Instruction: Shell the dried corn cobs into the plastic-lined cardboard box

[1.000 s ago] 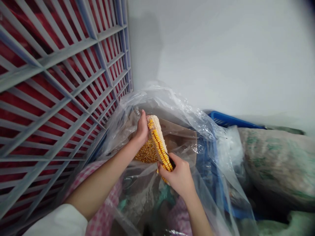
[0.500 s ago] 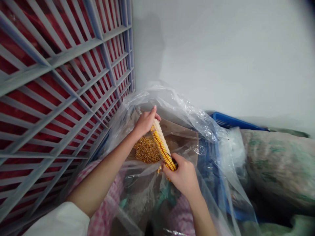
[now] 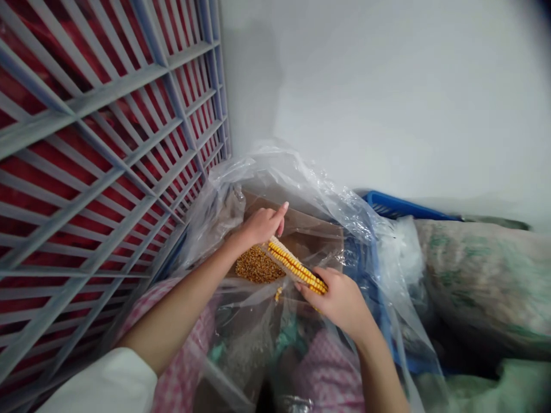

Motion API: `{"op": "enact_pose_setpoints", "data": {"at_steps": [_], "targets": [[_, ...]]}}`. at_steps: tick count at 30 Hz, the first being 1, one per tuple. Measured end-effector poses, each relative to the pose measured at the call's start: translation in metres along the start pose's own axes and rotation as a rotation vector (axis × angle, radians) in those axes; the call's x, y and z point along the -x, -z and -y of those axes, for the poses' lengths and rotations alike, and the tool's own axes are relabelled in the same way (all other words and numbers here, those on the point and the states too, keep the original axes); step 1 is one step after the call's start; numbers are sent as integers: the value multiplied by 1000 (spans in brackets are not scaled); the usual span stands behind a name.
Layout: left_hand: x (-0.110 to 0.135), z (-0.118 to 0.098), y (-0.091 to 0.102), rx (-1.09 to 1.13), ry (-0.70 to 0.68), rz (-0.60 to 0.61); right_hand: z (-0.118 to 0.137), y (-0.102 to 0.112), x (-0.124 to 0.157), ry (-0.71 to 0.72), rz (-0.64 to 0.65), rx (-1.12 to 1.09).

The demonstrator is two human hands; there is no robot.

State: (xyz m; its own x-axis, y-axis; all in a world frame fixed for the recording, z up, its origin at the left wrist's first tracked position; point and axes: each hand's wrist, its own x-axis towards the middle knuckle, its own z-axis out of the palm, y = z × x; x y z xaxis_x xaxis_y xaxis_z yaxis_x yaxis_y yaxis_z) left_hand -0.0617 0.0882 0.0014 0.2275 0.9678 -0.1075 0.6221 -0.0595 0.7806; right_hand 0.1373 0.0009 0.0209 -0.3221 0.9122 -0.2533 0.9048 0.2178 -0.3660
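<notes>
A corn cob [image 3: 293, 263] is held between my two hands over a clear plastic bag [image 3: 297, 163]. Rows of yellow kernels cover the side facing me, and a strip along its edge is bare and pale. My left hand [image 3: 262, 225] is closed round the far end, its thumb side turned up. Closed round the near end is my right hand [image 3: 342, 301]; a small dark thing shows at its fingers, too hidden to name. Below the cob lies a heap of loose corn kernels [image 3: 256, 269]. A few kernels [image 3: 278, 293] cling to the plastic nearer me.
A tall slatted plastic crate [image 3: 124, 163] with red material behind its slats stands at the left. Behind is a pale wall [image 3: 387, 97]. At the right are a blue basket [image 3: 407, 206] and a full, wrinkled sack [image 3: 486, 275]. Brown cardboard [image 3: 301, 221] lies within the bag.
The cob has turned from steep to more slanted, with its kernel rows now facing upward. My right hand has moved right, and my left slightly down and right.
</notes>
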Motion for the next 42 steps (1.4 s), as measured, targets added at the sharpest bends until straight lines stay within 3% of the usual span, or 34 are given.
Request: {"op": "enact_pose_setpoints", "data": {"at_steps": [5,12,17,23,30,35,39,42], "targets": [[0,-1,-10,16,42,90,-15,3,0,36,39,-82],[8,-7,19,190,-82,336,-43,22,10,-42,180,-460],[14,-13,30,286,-61,511,-52,30,19,-124,270,-715],[16,-14,31,351,-80,480,-47,34,20,-164,275,-793],[16,-14,19,409,-85,421,-46,29,17,-154,230,-714],[16,-17,8,407,-17,310,-46,25,15,-180,219,-671],[15,-16,-1,374,105,169,-43,20,13,-101,156,-508],[12,-14,-2,422,184,190,-41,17,11,-76,117,-446]]}}
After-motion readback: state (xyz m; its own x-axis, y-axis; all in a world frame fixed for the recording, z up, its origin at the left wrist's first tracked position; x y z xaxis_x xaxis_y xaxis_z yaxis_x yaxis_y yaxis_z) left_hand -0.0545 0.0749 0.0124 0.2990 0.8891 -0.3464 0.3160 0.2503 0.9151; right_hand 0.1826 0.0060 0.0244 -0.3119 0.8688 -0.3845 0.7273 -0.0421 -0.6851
